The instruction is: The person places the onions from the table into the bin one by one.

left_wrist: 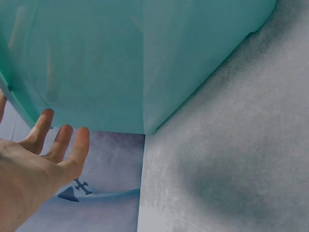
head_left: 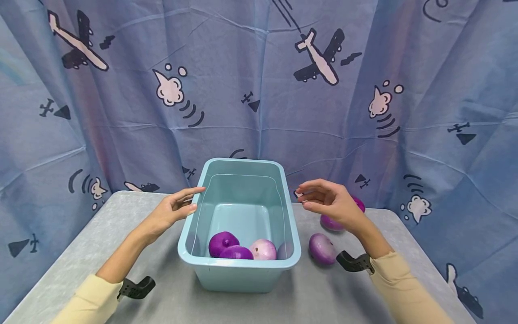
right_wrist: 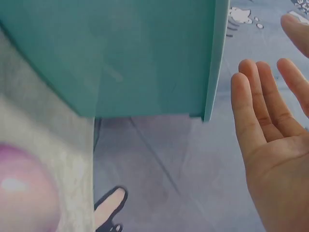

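A light blue plastic bin (head_left: pixel 243 270) stands upright at the middle of a grey counter (head_left: pixel 81 252), its long sides running away from the viewer and its far end close to the counter's back edge. Inside, against the near wall, lie three purple onions (head_left: pixel 223 243) in a tight cluster: two deep purple, one pale. The far half of the bin floor is bare.

The left hand (head_left: pixel 171 211) hovers just beside the bin's left rim, palm turned toward the wall, fingers straight and relaxed, gripping nothing. In the left wrist view its fingertips (left_wrist: pixel 46 118) sit very near the bin wall; contact cannot be told. The right hand (head_left: pixel 328 200) hangs on the bin's right side, a little apart from the rim, fingers loosely spread and holding nothing. In the right wrist view a clear gap shows between palm and bin corner.

On the counter to the right of the bin lies a pale purple onion (head_left: pixel 322 248), near the bin but not touching. Another onion (head_left: pixel 332 223) lies farther back, partly hidden behind the right hand. The counter to the left of the bin holds only the left forearm. A blue curtain (head_left: pixel 259 90) printed with aeroplanes hangs close behind the counter and wraps both sides.
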Demonstrator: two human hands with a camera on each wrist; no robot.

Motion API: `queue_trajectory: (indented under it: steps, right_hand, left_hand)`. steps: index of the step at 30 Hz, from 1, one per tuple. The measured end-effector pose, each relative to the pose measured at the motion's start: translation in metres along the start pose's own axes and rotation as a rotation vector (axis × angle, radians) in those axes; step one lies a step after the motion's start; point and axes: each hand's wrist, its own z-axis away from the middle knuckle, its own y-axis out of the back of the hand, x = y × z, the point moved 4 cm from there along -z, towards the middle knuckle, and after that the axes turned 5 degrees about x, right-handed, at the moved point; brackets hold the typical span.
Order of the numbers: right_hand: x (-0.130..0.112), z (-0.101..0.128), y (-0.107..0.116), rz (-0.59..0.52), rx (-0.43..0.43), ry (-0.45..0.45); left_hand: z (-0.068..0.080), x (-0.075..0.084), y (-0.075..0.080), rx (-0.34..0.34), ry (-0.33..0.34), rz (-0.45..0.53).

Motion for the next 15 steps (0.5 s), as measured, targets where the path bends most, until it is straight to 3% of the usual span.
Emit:
queue_trajectory:
  steps: [15]
  right_hand:
    - [0.028, 0.043, 0.031, 0.081, 0.082, -0.078]
  left_hand:
    - [-0.001, -0.001, 0.0, -0.011, -0.007, 0.014]
